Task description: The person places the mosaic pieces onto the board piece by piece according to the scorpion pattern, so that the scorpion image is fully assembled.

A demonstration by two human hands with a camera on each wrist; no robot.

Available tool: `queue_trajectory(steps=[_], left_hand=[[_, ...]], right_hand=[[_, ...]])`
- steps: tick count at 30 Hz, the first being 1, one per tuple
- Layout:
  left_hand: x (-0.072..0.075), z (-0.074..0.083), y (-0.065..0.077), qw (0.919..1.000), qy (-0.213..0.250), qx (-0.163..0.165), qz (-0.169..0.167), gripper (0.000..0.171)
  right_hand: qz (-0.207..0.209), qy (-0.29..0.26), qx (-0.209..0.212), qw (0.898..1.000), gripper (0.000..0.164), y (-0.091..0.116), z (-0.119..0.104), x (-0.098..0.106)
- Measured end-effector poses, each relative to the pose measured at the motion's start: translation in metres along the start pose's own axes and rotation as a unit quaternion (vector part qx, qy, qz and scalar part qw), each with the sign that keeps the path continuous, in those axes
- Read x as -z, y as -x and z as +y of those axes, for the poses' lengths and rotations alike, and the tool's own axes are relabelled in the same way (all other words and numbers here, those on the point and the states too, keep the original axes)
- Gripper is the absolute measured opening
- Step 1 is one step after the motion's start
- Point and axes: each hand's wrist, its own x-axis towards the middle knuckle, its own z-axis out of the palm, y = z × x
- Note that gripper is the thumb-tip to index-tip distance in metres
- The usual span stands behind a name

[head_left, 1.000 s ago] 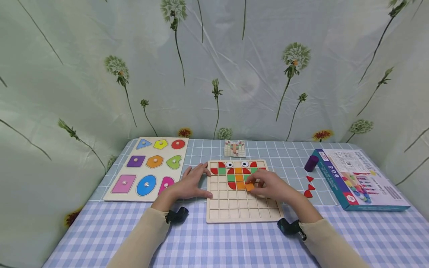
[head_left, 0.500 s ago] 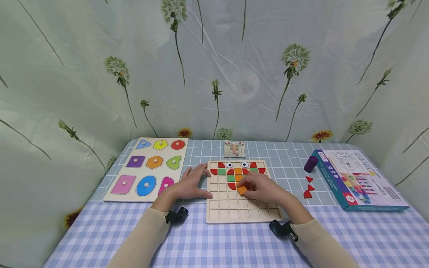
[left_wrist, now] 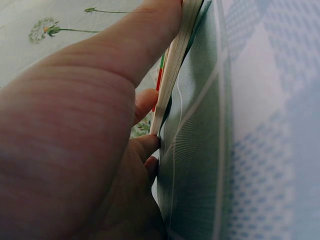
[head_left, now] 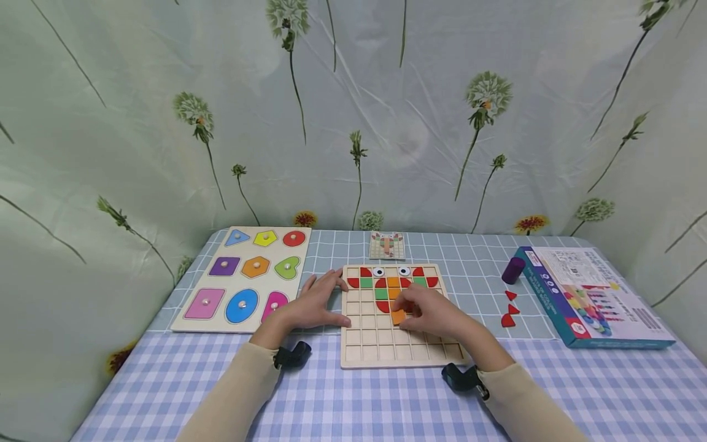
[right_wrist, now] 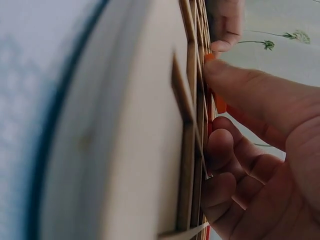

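A wooden grid board [head_left: 370,353] lies flat before me, its upper rows partly filled with red, green and orange tiles and two eye tiles [head_left: 404,271]. With thumb and fingers my right hand [head_left: 433,312] pinches an orange square tile [head_left: 397,317] at a cell below the orange column. That tile's edge [right_wrist: 220,103] shows between the digits in the right wrist view, right at the grid. My left hand [head_left: 312,307] rests along the board's left side, its thumb and fingertips spread at the edge; the left wrist view shows them against the board's side [left_wrist: 175,57].
A knob puzzle board [head_left: 223,313] with coloured shapes lies left. Behind the grid board is a small pattern card [head_left: 387,245]. To the right are a purple cylinder [head_left: 513,270], several red pieces [head_left: 508,320] and a flat box [head_left: 602,301].
My right hand has moved left with the orange tile, which has gone from tilted at the right of the orange column to nearly level below it. The left hand stays put.
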Motion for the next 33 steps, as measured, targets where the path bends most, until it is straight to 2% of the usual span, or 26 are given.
queue_trajectory(steps=[15, 27, 33], left_hand=[[0.000, -0.001, 0.000, 1.0000, -0.002, -0.007, 0.003, 0.059], [0.000, 0.000, 0.001, 1.0000, -0.002, -0.007, 0.005, 0.058], [0.000, -0.001, 0.001, 0.9999, -0.006, -0.011, 0.004, 0.061]], right_hand=[[-0.018, -0.014, 0.020, 1.000, 0.017, 0.006, 0.003, 0.003], [-0.036, -0.028, 0.023, 0.999, 0.017, 0.011, 0.005, 0.019], [-0.040, -0.036, -0.016, 0.998, 0.018, 0.018, 0.008, 0.037]])
